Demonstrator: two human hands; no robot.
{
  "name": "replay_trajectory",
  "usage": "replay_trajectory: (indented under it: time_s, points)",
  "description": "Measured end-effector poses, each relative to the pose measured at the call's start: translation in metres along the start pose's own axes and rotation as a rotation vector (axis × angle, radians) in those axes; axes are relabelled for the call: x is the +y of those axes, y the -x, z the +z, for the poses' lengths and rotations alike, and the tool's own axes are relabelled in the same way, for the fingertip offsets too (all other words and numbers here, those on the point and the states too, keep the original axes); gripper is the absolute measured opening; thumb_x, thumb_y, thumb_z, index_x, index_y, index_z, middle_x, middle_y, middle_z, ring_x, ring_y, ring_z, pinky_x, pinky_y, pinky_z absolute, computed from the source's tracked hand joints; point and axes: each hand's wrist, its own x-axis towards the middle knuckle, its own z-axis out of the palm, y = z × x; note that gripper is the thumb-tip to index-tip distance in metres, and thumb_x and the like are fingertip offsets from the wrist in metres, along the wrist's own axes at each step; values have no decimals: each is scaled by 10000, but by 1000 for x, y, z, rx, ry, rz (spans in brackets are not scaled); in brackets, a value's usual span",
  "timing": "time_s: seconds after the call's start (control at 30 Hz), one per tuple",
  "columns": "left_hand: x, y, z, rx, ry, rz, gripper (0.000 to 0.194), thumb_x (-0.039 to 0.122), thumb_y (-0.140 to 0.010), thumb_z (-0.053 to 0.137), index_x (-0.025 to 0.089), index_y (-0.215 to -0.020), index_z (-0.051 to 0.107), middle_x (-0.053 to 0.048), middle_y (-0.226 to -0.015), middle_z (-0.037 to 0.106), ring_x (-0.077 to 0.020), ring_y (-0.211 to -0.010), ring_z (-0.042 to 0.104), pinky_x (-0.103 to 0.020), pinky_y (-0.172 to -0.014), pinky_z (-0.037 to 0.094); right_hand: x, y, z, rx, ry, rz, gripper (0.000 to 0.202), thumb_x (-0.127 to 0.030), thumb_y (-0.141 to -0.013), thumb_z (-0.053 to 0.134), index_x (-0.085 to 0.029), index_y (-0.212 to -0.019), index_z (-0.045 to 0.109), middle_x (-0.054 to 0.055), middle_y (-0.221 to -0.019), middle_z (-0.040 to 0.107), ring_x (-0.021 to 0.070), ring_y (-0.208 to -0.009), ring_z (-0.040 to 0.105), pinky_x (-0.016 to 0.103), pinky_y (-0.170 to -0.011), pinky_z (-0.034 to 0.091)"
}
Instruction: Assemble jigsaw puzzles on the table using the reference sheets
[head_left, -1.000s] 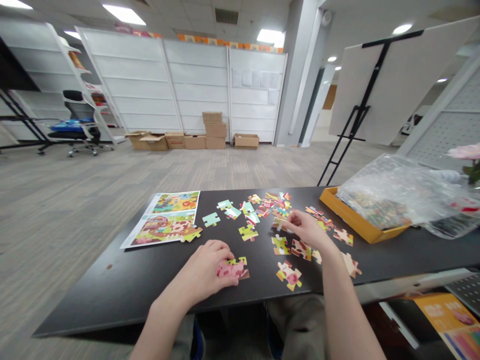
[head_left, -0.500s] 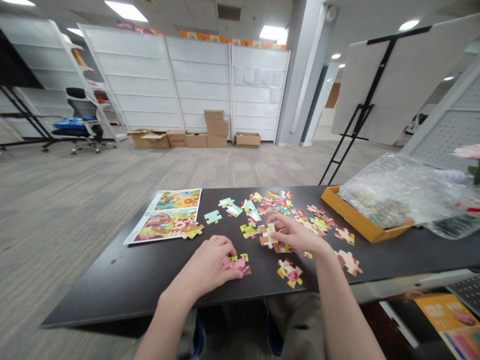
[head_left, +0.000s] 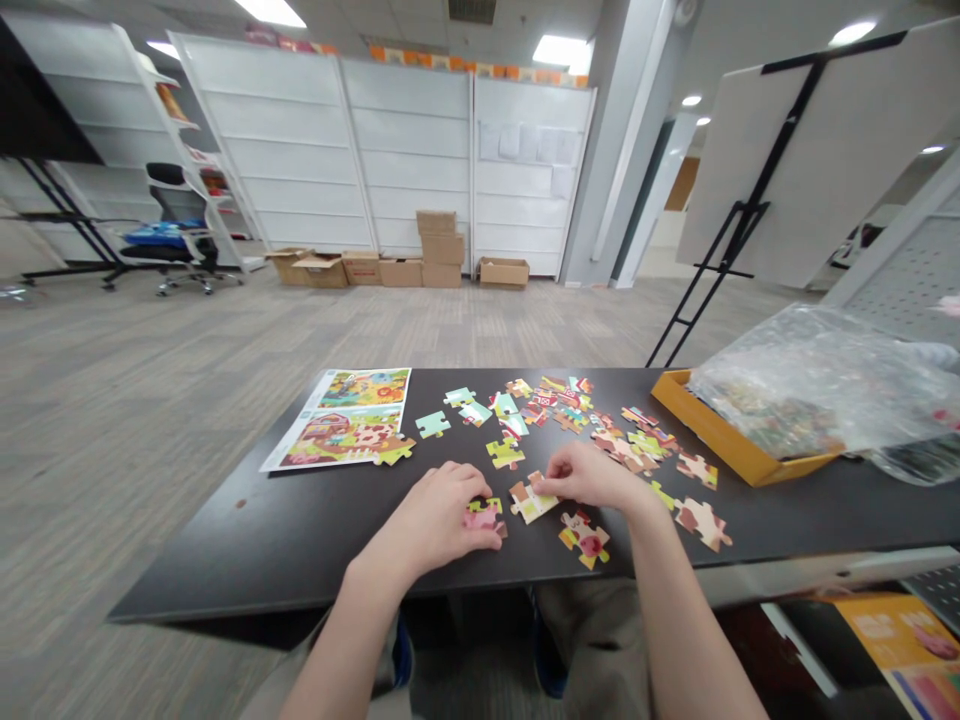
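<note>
My left hand [head_left: 448, 515] is curled round a pink and green puzzle piece [head_left: 484, 516] lying on the black table [head_left: 315, 540]. My right hand [head_left: 589, 475] pinches a brown, cream and green puzzle piece [head_left: 534, 497], just right of the pink one and apart from it. A piece with a pink snout [head_left: 586, 541] lies below my right hand. A green piece [head_left: 505, 453] is beyond the gap between my hands. Farther back lie light-blue pieces [head_left: 433, 425] and red barn pieces [head_left: 546, 398], with cream and brown pieces [head_left: 703, 523] to the right.
A printed picture sheet [head_left: 300, 440] lies at the table's back left, with a yellow-green piece [head_left: 395, 449] on its edge. An orange box lid [head_left: 739, 455] holds a clear plastic bag [head_left: 810, 370] at the right. Cardboard boxes [head_left: 442, 248] stand by the far wall.
My right hand has lowered its piece to the table, turning it, closer to the pink piece. My left hand stays at the pink piece. The camera view has shifted slightly.
</note>
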Motion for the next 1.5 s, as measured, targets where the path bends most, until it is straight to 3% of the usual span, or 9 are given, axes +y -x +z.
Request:
replay_trajectory:
  time_s: [0.4, 0.57, 0.83, 1.0, 1.2, 1.4, 1.5]
  points:
    - [3, 2, -2, -16, -26, 5, 389, 461, -742, 854, 229, -1017, 708, -34, -1102, 704, -264, -1051, 611, -357, -896, 472, -24, 3, 3, -4, -46, -39, 384, -501, -812, 676, -167, -625, 639, -27, -538, 533, 101, -521, 443, 242, -490, 301]
    - [3, 3, -2, -17, -26, 10, 359, 464, -753, 846, 224, -981, 707, -35, -1118, 703, -265, -1069, 610, -360, -912, 470, -29, 0, 8, 18, 37, -71, 416, -506, -833, 656, -163, -596, 649, -12, -541, 565, 107, -547, 454, 245, -511, 313]
    - [2, 3, 0, -5, -32, 15, 383, 459, -745, 854, 215, -998, 704, -33, -1104, 704, -261, -1060, 616, -360, -896, 482, -31, 5, 7, -163, 72, 49, 411, -460, -844, 651, -173, -551, 674, 36, -576, 709, 127, -510, 543, 242, -493, 368]
    - [3, 4, -2, -13, -31, 4, 385, 453, -753, 851, 214, -1016, 705, -41, -1118, 708, -271, -1077, 619, -376, -904, 484, -32, 5, 7, -149, 77, 59, 386, -439, -836, 654, -177, -553, 675, 31, -573, 712, 127, -500, 552, 240, -480, 371]
    - [10, 1, 2, 4, 11, 29, 543, 474, -750, 855, 223, -1192, 665, -62, -1219, 694, -286, -1148, 606, -406, -968, 476, -34, 7, 8, -155, 69, 73, 400, -448, -834, 654, -178, -538, 658, 21, -553, 690, 114, -474, 526, 240, -466, 362]
    - [17, -5, 5, -45, 55, 77, 408, 373, -792, 835, 241, -1145, 678, -39, -1135, 723, -276, -1101, 619, -390, -964, 476, -32, 11, 2, -148, 64, 61, 407, -495, -846, 640, -184, -591, 703, 12, -548, 675, 122, -485, 535, 251, -479, 362]
    - [17, -7, 2, -66, 64, 55, 374, 347, -791, 833, 240, -1119, 689, -36, -1119, 728, -270, -1087, 623, -376, -947, 485, -22, 17, -7, -78, 85, 58, 340, -478, -815, 681, -187, -639, 702, 12, -591, 690, 136, -540, 576, 250, -516, 384]
